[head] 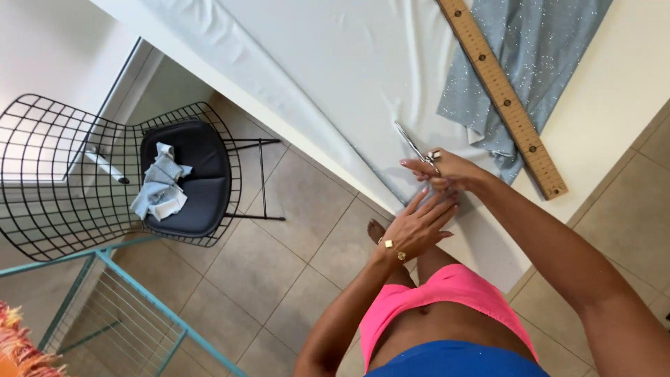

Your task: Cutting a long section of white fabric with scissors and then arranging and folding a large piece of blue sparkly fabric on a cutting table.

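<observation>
smooth pale fabric [349,77] (slim silver scissors [413,145] atop)

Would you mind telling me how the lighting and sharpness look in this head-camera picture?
Head view: bright, even daylight; the white fabric is nearly washed out, its folds faint. The right hand with the scissors and the left hand are fairly sharp. Wide-angle distortion slants the wooden ruler and wire chair.

Ruler [504,95] on cloth [520,56] on table [614,105]; chair [118,174] left, holding scraps [162,190].
</observation>
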